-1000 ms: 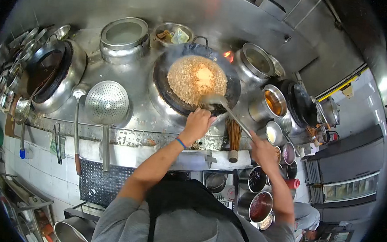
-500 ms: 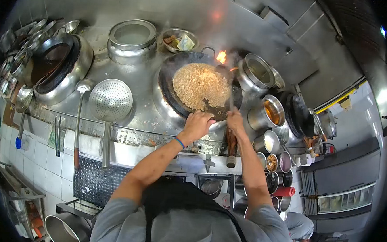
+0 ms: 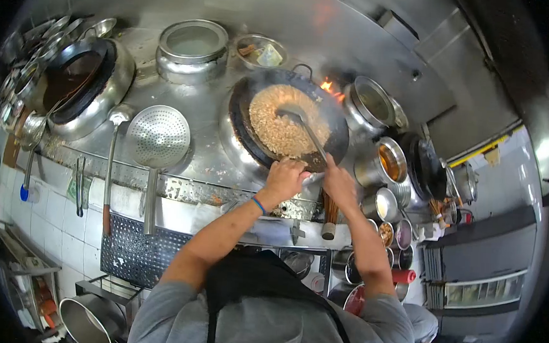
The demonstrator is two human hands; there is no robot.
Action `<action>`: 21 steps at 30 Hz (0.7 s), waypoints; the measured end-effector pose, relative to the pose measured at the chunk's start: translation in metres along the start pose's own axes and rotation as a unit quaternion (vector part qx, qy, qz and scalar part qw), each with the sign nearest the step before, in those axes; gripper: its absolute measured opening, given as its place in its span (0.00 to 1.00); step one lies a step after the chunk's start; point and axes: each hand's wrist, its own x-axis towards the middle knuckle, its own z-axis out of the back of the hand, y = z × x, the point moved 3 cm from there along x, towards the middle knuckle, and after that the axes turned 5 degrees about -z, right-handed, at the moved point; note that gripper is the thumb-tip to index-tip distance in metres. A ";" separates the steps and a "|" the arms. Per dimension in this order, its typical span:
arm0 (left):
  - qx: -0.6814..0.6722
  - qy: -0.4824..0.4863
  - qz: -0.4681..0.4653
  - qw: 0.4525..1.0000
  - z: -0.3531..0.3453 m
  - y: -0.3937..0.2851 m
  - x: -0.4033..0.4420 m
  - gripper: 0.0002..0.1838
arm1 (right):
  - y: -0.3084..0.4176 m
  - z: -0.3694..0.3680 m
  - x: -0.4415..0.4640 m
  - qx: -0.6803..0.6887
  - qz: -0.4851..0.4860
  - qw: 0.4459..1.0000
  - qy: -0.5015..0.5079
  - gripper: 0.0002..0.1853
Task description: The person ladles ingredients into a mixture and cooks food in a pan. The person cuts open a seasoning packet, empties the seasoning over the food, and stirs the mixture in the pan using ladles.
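Note:
The large dark wok [image 3: 244,100] sits tilted over a burner, holding a mass of pale brown, small-grained food [image 3: 271,124] that looks like fried rice. My left hand [image 3: 284,181] is closed at the wok's near rim, seemingly gripping it; its fingertips are partly hidden. In my right hand [image 3: 340,183] is the handle of a metal ladle [image 3: 311,135]. The ladle's bowl rests in the upper middle of the food. Flames [image 3: 331,89] rise behind the wok's far right rim.
Left of the wok lie a perforated skimmer [image 3: 158,136] and a long-handled ladle [image 3: 112,155]. A lidded steel pot [image 3: 193,44] stands behind. To the right are a pot of orange liquid [image 3: 382,162] and several small containers. A bamboo brush [image 3: 329,216] hangs at the counter's front.
The ladle's bowl has swung from the wok's right side leftward into the middle of the food. My right hand has shifted slightly right and down. My left hand stays by the near rim.

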 end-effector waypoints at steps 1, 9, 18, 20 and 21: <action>-0.007 0.003 -0.003 1.000 0.000 0.000 0.000 0.15 | 0.002 -0.020 0.017 0.007 0.006 1.000 -0.004 0.31; -0.004 0.064 0.021 0.998 -0.001 0.006 0.002 0.15 | -0.030 0.033 -0.055 -0.088 0.039 0.993 0.072 0.30; 0.042 0.059 0.045 0.996 0.022 -0.014 -0.008 0.15 | -0.040 0.023 -0.063 0.031 0.001 0.998 -0.050 0.28; 0.041 0.081 0.027 0.996 0.043 -0.018 -0.009 0.14 | -0.068 0.062 -0.104 0.086 -0.006 0.996 -0.036 0.27; 0.047 0.143 0.046 0.987 0.032 -0.005 -0.006 0.14 | -0.079 0.075 -0.123 0.124 -0.022 0.992 -0.010 0.27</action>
